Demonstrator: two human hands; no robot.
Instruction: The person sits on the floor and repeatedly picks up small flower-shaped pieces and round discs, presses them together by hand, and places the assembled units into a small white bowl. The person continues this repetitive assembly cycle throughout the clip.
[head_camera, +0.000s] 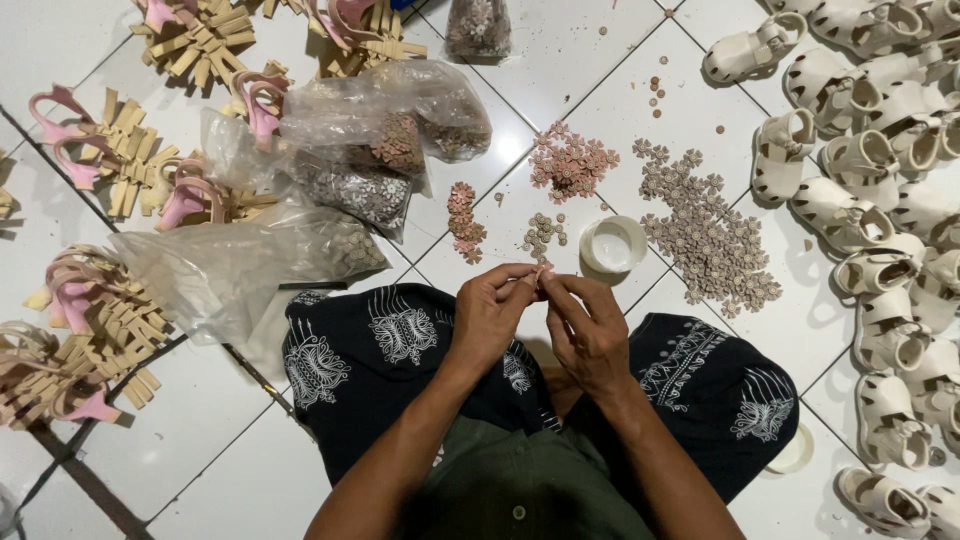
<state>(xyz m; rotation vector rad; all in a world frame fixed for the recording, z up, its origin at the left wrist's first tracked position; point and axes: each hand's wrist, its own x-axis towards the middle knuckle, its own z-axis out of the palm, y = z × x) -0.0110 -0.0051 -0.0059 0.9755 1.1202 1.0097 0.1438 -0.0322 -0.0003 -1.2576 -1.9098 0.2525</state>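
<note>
Your left hand (490, 315) and right hand (585, 330) meet above your lap; the fingertips of both pinch together on one small pink flower piece (543, 271), which sits between them, just short of the white round dish (613, 243); the pink flower pile (570, 160) and beige flower pile (710, 235) lie beyond on the tiled floor (560, 70).

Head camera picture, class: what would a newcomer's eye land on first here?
First, the two hands, left hand and right hand, meeting at centre over a tiny pink piece. Then the rows of cream sandals down the right, and the flower-shaped pieces scattered on the white tiled floor ahead.
</note>
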